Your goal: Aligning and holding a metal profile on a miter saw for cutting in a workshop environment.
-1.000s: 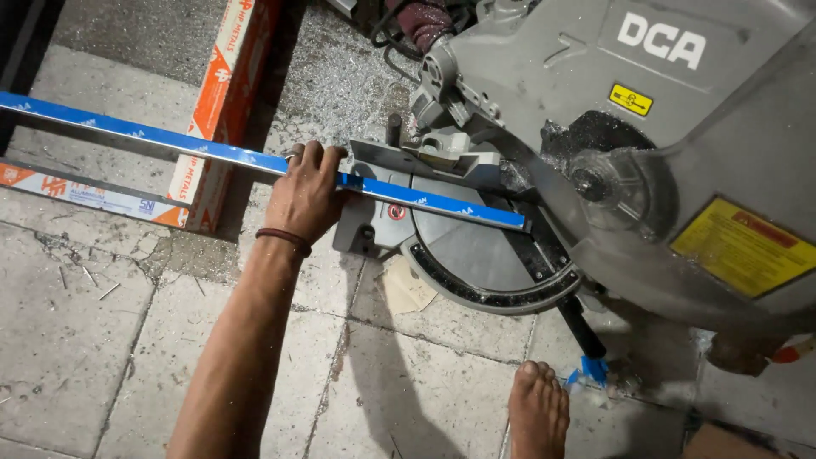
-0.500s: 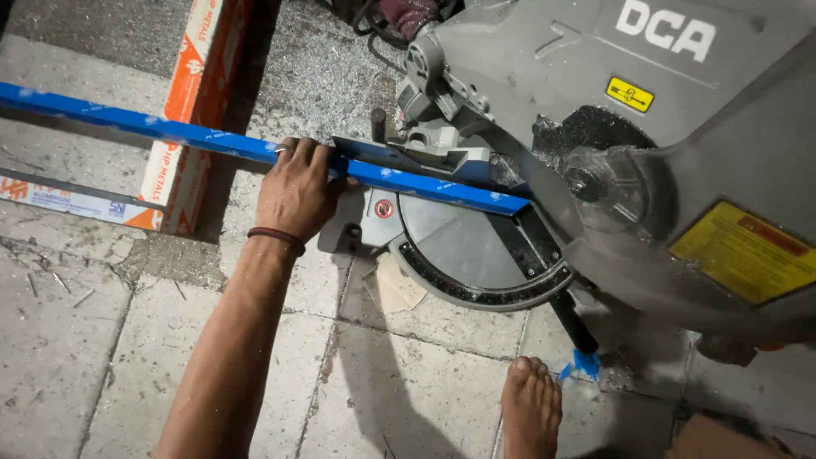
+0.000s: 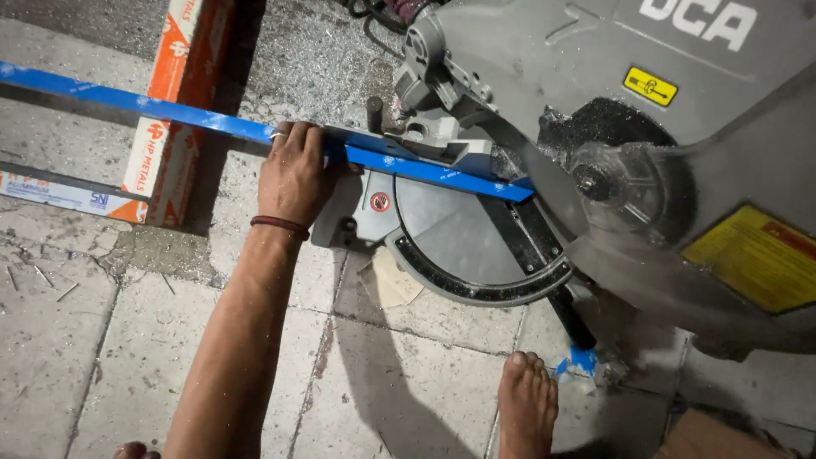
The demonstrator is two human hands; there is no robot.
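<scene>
Left hand grips blue bar, pressing it vs saw fence; right hand out of view.

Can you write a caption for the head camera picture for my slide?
A left hand presses a long blue bar onto a grey saw on the floor, a bare foot nearby.

My left hand is pressing the blue-filmed metal bar against the miter saw's fence, and the grey saw head with its blade guard is hanging over everything to the right. The orange box is blocking the left. Bare tiled floor is lying open between my forearm and foot.
</scene>
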